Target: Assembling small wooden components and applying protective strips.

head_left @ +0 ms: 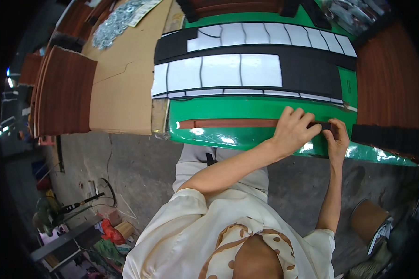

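Observation:
A long brown wooden strip point(228, 123) lies along the near edge of the glossy green table point(246, 109). My left hand point(293, 130) rests curled over the strip's right end, with its fingertips pressing a short black strip point(325, 125). My right hand point(337, 142) pinches the right end of that black strip from the near side. The two hands almost touch. The join between the brown and black strips is hidden under my left hand.
Black foam sheets with white backing panels point(246, 69) cover the table's far part. Brown cardboard point(125, 79) and a pile of metal washers point(114, 23) lie to the left. Wood-grain panels stand at left point(63, 93) and right point(391, 79). Stacked black strips point(386, 137) sit at right.

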The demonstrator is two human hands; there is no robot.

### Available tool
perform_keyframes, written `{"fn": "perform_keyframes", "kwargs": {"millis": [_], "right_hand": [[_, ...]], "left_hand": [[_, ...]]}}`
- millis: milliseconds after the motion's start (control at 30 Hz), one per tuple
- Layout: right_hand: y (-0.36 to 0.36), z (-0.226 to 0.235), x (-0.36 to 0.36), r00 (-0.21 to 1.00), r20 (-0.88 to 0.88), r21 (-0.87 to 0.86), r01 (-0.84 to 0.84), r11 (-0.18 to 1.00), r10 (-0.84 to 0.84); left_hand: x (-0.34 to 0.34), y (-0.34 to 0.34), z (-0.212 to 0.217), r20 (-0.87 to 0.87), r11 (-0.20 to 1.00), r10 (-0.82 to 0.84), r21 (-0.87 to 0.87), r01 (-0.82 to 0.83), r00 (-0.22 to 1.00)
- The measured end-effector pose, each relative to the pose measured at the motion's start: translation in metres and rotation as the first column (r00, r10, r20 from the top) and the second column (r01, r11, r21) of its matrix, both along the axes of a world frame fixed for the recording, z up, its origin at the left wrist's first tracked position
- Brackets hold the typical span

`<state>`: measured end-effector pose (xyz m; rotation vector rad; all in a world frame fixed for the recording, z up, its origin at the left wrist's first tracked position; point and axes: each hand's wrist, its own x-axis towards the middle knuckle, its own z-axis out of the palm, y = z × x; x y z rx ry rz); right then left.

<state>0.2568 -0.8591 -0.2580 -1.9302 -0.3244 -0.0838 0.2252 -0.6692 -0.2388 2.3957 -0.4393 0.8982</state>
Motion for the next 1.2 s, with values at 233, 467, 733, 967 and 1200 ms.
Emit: {"fn": "perform_keyframes", "kwargs": {"millis": [233, 467, 733, 967, 1200], "right_hand": [[0.007, 0.009, -0.001, 0.974, 0.227, -0.245, 0.039, 0.969, 0.018], [-0.005, 0.029, 0.000, 0.980, 0.192, -0.381, 0.019, 0.924, 0.059], [0.017, 0.046, 0.005, 0.988, 0.075, -0.282, -0.110, 0.953, 0.137], [0.006, 0.059, 0.010, 0.977, -0.088, -0.358, -0.214, 0.909, 0.195], [0.004, 0.063, 0.012, 0.979, -0.092, -0.357, -0.204, 0.911, 0.183]], "left_hand": [[0.005, 0.001, -0.004, 0.025, 0.999, 0.024, -0.042, -0.023, 0.999], [0.010, -0.009, -0.005, -0.005, 0.999, 0.050, -0.013, -0.050, 0.999], [0.008, 0.008, 0.006, -0.159, 0.998, -0.050, -0.053, 0.042, 0.986], [0.008, 0.003, 0.015, -0.298, 0.989, -0.117, -0.122, 0.084, 0.947], [0.009, 0.003, 0.013, -0.300, 0.989, -0.110, -0.132, 0.073, 0.948]]}}
